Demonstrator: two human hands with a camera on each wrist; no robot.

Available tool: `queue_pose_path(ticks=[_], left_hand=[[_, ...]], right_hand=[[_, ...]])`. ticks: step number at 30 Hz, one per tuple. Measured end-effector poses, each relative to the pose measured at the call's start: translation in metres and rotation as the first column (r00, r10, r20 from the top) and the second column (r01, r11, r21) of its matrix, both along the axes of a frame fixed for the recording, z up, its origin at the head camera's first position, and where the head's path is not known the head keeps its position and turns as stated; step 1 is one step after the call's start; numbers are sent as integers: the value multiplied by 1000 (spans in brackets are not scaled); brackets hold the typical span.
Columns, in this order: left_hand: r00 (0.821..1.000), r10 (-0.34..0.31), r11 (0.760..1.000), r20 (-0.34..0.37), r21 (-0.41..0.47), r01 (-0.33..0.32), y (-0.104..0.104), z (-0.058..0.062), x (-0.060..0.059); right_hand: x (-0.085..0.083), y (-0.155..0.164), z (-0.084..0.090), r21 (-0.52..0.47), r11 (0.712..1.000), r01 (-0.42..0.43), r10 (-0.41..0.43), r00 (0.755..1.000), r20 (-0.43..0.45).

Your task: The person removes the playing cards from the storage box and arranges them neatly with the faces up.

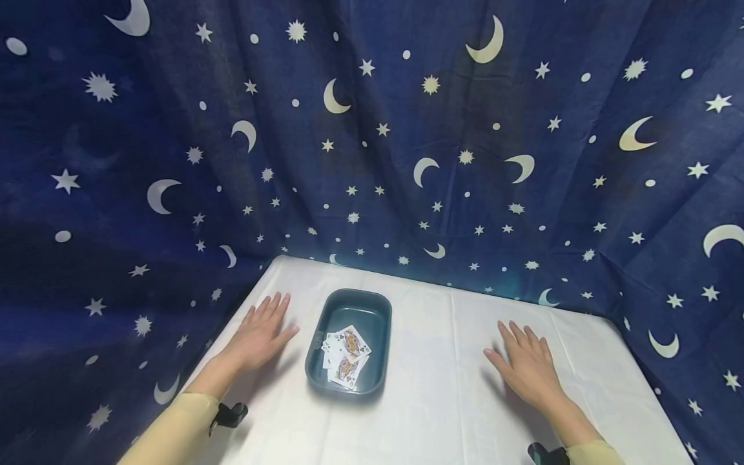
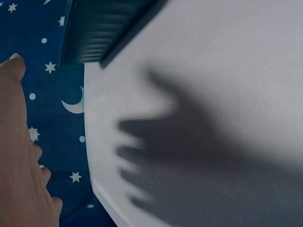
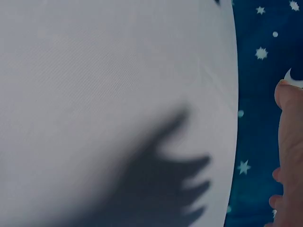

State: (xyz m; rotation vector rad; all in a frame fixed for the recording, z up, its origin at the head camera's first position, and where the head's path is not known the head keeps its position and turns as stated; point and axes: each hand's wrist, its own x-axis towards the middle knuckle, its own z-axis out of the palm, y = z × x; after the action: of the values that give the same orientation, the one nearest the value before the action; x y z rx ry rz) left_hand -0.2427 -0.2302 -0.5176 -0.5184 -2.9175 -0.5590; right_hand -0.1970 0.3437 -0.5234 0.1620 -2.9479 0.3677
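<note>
A dark teal rectangular bin stands left of the table's middle. Several overlapping playing cards lie face up in its near part, two with court figures showing. To the left of the bin my left hand hovers over the table with fingers spread, holding nothing. In the left wrist view that hand is at the left edge and the bin's ribbed wall at the top. My right hand hovers over the right side, fingers extended, nothing in it; the right wrist view shows that hand partly.
A white cloth covers the table. Behind and on both sides hangs a dark blue curtain with moons and stars. Black wrist straps show at the sleeves. Each hand casts a shadow on the cloth.
</note>
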Motion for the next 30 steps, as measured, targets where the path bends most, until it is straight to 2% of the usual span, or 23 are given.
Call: queue_pose_path(ticks=[5, 10, 20, 25, 30], left_hand=[[998, -44, 997, 51, 63, 41, 8, 4, 6], [985, -117, 984, 125, 146, 98, 18, 3, 17], [947, -167, 966, 274, 237, 102, 31, -8, 28], [931, -188, 957, 313, 273, 102, 33, -13, 32], [923, -226, 946, 311, 297, 131, 35, -16, 35]], right_hand=[[-13, -20, 5, -59, 996, -65, 64, 998, -23], [-25, -49, 11, -109, 982, -152, 150, 988, -26], [-44, -113, 22, -142, 944, -299, 305, 952, 22], [-53, -141, 25, -155, 924, -349, 357, 933, 31], [-60, -166, 30, -160, 897, -413, 426, 902, 61]])
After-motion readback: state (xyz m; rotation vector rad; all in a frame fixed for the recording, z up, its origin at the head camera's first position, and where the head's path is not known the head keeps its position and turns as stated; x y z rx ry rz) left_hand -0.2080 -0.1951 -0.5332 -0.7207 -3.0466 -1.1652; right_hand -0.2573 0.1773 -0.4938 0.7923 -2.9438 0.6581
